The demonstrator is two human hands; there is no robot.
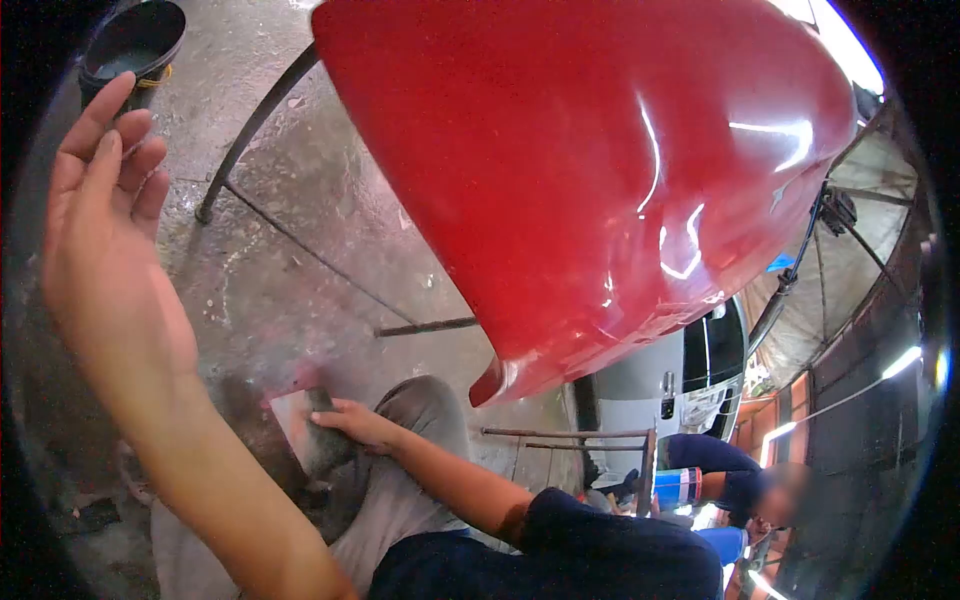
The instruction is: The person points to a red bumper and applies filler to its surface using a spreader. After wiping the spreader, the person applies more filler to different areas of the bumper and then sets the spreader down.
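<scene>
My left hand [125, 250] is raised at the left, palm in view, its fingers loosely bent and apart with nothing in them. Lower down, my right hand [362, 424] grips the edge of a thin flat sheet [292, 425], whitish on one part and dark on another, near my grey-trousered knee. A large glossy red panel [560, 150], curved like a car body part, fills the upper middle. Neither hand touches it. Dark metal stand legs [245, 120] show beneath the panel.
A black bucket [165, 52] stands on the wet concrete floor [290, 240] at the upper left. At the lower right are a metal frame [575, 434], a grey vehicle [625, 395], a blue and red container [678, 487] and another person [740, 490] in dark clothing.
</scene>
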